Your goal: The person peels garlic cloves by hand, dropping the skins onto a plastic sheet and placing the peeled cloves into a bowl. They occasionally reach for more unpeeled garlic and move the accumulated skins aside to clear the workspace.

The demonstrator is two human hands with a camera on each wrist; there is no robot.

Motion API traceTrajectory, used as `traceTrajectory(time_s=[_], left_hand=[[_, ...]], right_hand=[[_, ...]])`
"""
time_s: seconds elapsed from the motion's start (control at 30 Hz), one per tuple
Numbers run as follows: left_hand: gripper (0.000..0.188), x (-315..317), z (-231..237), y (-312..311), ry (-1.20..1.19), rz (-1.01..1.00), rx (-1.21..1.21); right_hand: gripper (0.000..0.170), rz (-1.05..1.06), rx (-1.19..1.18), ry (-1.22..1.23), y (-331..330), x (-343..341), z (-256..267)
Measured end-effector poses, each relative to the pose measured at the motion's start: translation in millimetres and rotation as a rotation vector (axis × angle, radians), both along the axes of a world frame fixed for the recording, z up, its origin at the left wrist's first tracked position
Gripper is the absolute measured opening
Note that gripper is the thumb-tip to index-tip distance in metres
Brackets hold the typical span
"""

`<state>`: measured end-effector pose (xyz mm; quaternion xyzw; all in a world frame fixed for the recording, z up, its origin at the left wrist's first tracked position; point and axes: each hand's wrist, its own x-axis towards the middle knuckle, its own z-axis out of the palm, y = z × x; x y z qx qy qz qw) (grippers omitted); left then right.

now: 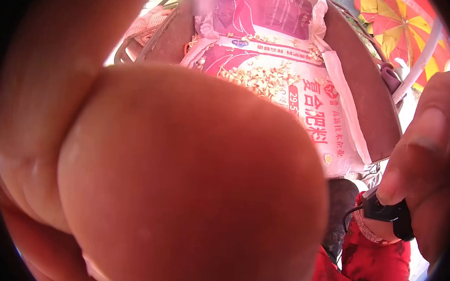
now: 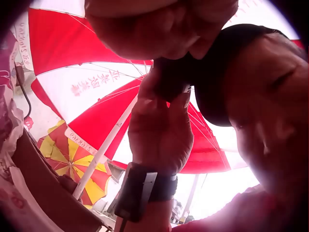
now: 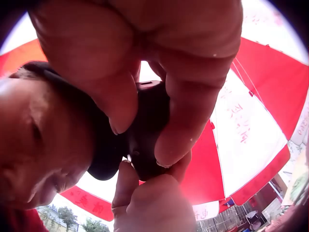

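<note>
Both hands are raised to a small black camera at the front of the person's dark cap. My right hand pinches its sides between thumb and finger in the right wrist view. From below, the left hand grips its lower edge with curled fingers. Very close and blurred, the left hand fills much of the head view, while the right hand is at the right edge. A black strapped device sits on the right wrist.
A pink and white printed fertilizer bag lies across a brown surface, with small pale pieces scattered on it. Red trousers show below. A red and white umbrella spreads overhead on a pole. Beyond is a yellow and red umbrella.
</note>
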<state>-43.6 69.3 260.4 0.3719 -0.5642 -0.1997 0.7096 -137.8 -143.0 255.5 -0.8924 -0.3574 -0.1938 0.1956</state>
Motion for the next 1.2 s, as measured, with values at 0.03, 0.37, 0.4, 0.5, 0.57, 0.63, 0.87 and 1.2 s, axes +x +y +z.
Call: traceTrajectory(time_s=[0.03, 0.37, 0.4, 0.5, 0.57, 0.63, 0.87, 1.2], left_hand=[[0.038, 6, 3, -1, 0.006, -0.007, -0.016], [0.039, -23, 8, 6, 0.114, 0.094, 0.096], [0.039, -19, -3, 2, 0.183, 0.092, 0.158], [0.035, -12, -59, -48, 0.477, 0.056, 0.455], [0.027, 22, -103, -18, 0.728, 0.016, 0.604], [0.022, 43, -149, -32, 0.916, 0.026, 0.673], [0.018, 67, -260, -53, 1.149, 0.104, 0.762], [0.014, 69, -253, -72, 1.07, -0.003, 0.837]], right_hand=[[0.073, -0.004, -0.011, 0.012, 1, 4, 4], [0.076, 0.07, 0.151, -0.095, -3, -29, 10], [0.077, 0.098, 0.219, -0.11, -4, -30, 9], [0.078, 0.1, 0.6, -0.091, -37, -29, 0], [0.073, -0.11, 0.869, 0.031, -24, 5, -27], [0.066, -0.395, 0.956, 0.207, -22, 49, -63], [0.075, -0.847, 0.134, 0.337, -98, 162, -221], [0.052, -0.564, -0.25, 0.22, -66, 194, -260]])
